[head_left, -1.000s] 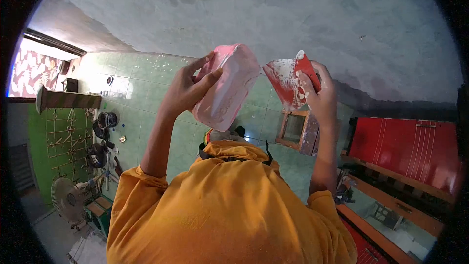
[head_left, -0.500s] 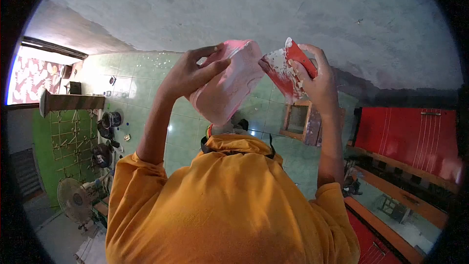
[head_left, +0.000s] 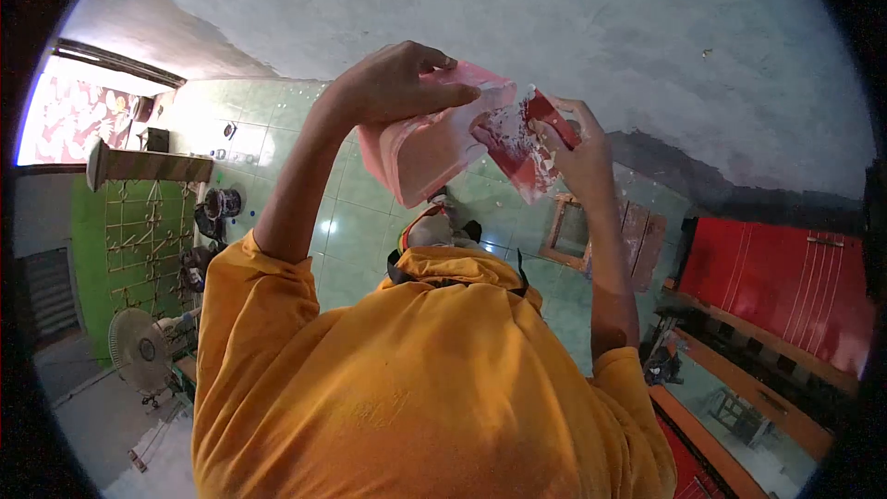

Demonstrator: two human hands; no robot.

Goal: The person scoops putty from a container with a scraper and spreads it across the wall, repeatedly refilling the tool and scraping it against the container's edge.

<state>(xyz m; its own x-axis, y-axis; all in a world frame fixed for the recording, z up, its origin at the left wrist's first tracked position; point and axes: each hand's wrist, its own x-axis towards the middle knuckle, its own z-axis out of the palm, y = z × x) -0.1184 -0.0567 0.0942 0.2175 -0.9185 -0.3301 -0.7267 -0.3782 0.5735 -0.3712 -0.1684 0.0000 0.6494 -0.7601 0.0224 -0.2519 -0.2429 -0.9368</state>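
My left hand [head_left: 393, 88] grips the upper rim of a pink plastic tub [head_left: 430, 148], fingers closed over its edge. The tub is tilted, and pale smears coat its inner surface. In my right hand [head_left: 577, 150] is a red putty knife [head_left: 516, 143], held by its handle edge between thumb and fingers. White putty clings in patches to its wide blade. The blade's left corner reaches the tub's right side; whether it touches cannot be made out. Both hands are raised in front of the grey plastered wall [head_left: 591, 28].
Pale green tiles [head_left: 356, 189] cover the floor, with white spots near the wall. A wooden frame [head_left: 565, 231] lies right of my feet. A red cabinet [head_left: 776, 286] stands at the right. At the left are a standing fan [head_left: 143, 351] and a dark bucket [head_left: 222, 203].
The tub has tipped and risen slightly, with my left hand moving up and right. My right hand has shifted a little left and down, bringing the putty knife in toward the tub.
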